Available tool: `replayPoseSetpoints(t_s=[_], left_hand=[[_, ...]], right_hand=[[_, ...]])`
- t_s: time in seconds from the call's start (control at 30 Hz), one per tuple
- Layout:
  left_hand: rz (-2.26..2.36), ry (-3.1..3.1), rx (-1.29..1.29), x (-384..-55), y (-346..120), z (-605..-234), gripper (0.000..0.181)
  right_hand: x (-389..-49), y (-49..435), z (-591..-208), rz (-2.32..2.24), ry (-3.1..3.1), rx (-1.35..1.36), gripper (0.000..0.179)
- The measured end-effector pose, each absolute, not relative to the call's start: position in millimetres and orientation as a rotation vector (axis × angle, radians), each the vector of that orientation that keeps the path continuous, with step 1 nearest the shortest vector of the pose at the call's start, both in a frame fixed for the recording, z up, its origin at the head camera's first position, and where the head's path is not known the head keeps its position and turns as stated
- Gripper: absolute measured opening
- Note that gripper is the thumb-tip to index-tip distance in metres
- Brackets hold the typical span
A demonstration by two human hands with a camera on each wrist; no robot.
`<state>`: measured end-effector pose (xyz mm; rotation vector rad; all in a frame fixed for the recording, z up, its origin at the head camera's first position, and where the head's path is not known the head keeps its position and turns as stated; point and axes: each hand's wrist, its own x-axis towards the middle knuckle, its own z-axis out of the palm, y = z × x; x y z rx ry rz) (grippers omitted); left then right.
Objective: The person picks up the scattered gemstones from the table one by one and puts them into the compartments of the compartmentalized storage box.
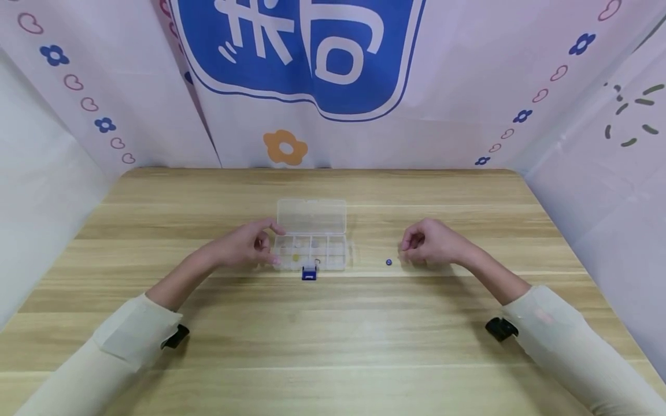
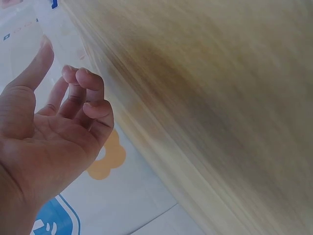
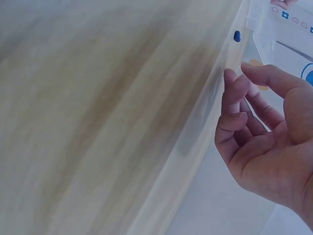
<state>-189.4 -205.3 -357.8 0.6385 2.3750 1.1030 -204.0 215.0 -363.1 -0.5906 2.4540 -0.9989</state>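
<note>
A clear compartment box [image 1: 337, 254] stands on the table in the head view, its lid [image 1: 312, 216] raised at the back and a blue clasp [image 1: 309, 274] at its front. A few tiny pieces, one a yellow bead [image 1: 296, 257], lie in its compartments. My left hand [image 1: 244, 247] holds the box's left end between thumb and forefinger, the other fingers curled back. A small blue bead [image 1: 388, 262] lies on the table right of the box. Just right of it is my right hand [image 1: 434, 242]. In the right wrist view its fingers [image 3: 236, 90] are loosely bent and nothing shows between them.
The wood-grain table [image 1: 312, 346] ends at the back against a white printed cloth [image 1: 447, 133]. Similar cloth hangs at both sides. A black wrist device [image 1: 502, 328] shows below the right sleeve [image 1: 551, 323], another below the left sleeve [image 1: 125, 335].
</note>
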Motion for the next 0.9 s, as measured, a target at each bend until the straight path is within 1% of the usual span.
replayPoseSetpoints(t_s=[0.3, 0.9], left_hand=[[1.1, 2.382, 0.626, -188, -204, -357, 0.058], [1.072, 2.403, 0.632, -189, -203, -357, 0.057]], right_hand=[[-208, 208, -363, -1.0, 2.505, -0.637, 0.006], [-216, 186, -359, -1.088, 2.481, -0.689, 0.003]])
